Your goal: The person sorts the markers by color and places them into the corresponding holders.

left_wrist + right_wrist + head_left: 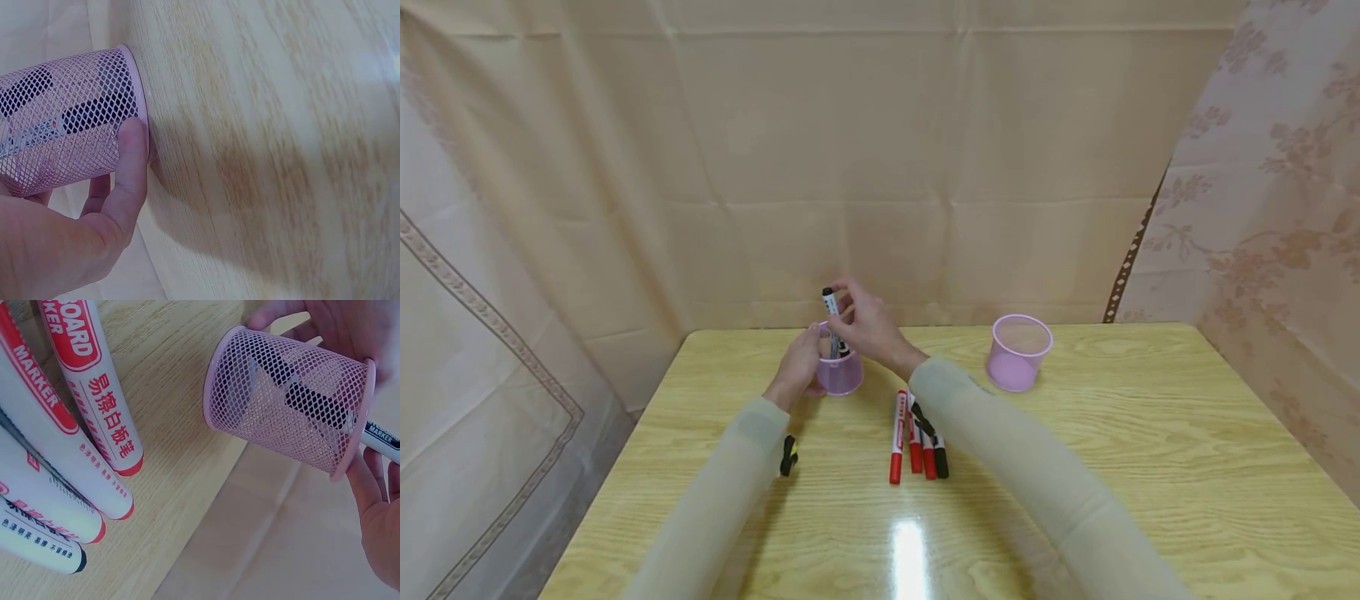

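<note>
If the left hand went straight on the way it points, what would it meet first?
The pink mesh cup, which the left hand grips. Past that, the right hand and its black-capped marker seem near the line, though depth is unclear.

Right cup (1017, 367) on table (1187, 433), near far edge. Left cup (840, 379) near same edge, well apart; left hand (797, 362) at its left side, right hand (868, 327) over its right rim. Held marker (830, 302) partly inside left cup, another marker (844, 349) in there too. Loose markers (896, 437) on table, nearer side, between cups. Curtain (887, 167) behind.
</note>
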`<state>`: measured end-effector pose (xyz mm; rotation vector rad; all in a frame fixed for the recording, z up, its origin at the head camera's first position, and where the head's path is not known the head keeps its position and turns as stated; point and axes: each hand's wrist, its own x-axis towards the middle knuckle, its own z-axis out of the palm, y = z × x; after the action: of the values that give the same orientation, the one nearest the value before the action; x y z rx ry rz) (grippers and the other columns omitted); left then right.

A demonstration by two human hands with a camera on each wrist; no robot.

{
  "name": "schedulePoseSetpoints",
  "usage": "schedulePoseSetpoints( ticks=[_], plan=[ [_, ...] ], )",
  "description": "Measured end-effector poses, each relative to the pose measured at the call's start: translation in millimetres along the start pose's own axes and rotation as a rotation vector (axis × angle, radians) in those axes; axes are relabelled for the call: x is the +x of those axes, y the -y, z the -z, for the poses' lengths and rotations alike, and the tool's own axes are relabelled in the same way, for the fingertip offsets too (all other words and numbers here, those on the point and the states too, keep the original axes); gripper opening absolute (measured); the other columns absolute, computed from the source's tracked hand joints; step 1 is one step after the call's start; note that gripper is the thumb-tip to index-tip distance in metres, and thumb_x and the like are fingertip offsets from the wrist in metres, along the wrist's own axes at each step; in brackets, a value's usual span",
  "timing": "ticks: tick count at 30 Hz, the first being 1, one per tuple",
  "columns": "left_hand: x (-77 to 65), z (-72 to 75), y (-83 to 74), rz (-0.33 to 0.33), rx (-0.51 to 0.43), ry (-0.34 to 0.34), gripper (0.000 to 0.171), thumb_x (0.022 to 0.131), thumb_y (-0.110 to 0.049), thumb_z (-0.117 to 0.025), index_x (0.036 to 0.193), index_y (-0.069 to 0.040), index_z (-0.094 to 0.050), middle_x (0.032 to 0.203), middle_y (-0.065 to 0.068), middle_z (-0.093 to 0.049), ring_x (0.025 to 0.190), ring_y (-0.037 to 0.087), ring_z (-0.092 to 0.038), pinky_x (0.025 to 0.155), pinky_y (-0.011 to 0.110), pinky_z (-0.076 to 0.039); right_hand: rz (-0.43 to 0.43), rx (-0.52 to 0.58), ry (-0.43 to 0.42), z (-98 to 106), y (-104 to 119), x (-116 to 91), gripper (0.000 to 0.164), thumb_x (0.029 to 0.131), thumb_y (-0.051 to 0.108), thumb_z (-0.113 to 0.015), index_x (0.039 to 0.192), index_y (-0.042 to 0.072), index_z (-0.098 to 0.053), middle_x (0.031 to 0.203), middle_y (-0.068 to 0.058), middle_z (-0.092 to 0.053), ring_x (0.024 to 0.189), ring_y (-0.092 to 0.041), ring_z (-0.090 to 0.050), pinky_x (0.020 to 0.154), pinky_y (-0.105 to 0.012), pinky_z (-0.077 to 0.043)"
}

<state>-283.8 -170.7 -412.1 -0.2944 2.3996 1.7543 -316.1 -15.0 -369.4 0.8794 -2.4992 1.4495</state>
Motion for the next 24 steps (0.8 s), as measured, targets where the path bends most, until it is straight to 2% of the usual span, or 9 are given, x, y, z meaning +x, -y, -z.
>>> schedulePoseSetpoints(
  ticks=[7,11,16,20,24],
  plan=[
    [0.1,0.7,-0.1,0.018,-0.012,-0.007,0.062,0.108,-0.058,-0.019,0.156,-0.024,-0.037,0.144,0.022,-0.042,0.125,0.043,-0.046,0.079,0.056,-0.058,-0.008,-0.007,-0.002,-4.1,-1.6,-0.3,0.047,0.093,0.009,-0.072,0.134,0.013,-0.049,0.104,-0.011,-0.064,0.085,-0.020,-0.066,0.072,-0.029,-0.057],
    [0.1,0.3,0.2,0.015,0.002,0.000,0.062,0.107,-0.059,-0.018,0.153,-0.024,-0.041,0.142,0.021,-0.043,0.125,0.042,-0.046,0.079,0.054,-0.058,-0.020,0.009,-0.020,-4.8,-3.4,-1.3,0.047,0.093,0.010,-0.070,0.134,0.014,-0.049,0.104,-0.009,-0.063,0.086,-0.020,-0.065,0.075,-0.030,-0.057],
    [0.3,-0.6,1.3,-0.005,0.000,0.002,0.062,0.108,-0.057,-0.018,0.146,-0.018,-0.048,0.142,0.021,-0.045,0.125,0.042,-0.047,0.079,0.056,-0.057,-0.018,0.035,-0.058,-5.0,-7.4,-0.9,0.041,0.093,0.008,-0.068,0.130,0.015,-0.052,0.098,-0.008,-0.063,0.083,-0.022,-0.063,0.073,-0.031,-0.056],
    [0.0,-1.5,1.4,-0.013,-0.014,-0.006,0.061,0.109,-0.055,-0.019,0.145,-0.017,-0.049,0.143,0.021,-0.045,0.125,0.042,-0.047,0.079,0.056,-0.057,-0.027,0.007,-0.078,-7.5,-9.8,2.4,0.037,0.093,0.009,-0.069,0.127,0.012,-0.053,0.098,-0.008,-0.063,0.085,-0.021,-0.063,0.074,-0.029,-0.056],
    [0.9,-1.8,1.6,-0.004,-0.019,-0.012,0.060,0.109,-0.054,-0.020,0.150,-0.019,-0.045,0.152,0.018,-0.039,0.126,0.043,-0.046,0.078,0.056,-0.058,-0.087,-0.036,-0.057,-10.5,-4.7,5.8,0.036,0.093,0.012,-0.070,0.124,0.008,-0.053,0.102,-0.006,-0.064,0.089,-0.018,-0.063,0.076,-0.029,-0.056]
  ],
)
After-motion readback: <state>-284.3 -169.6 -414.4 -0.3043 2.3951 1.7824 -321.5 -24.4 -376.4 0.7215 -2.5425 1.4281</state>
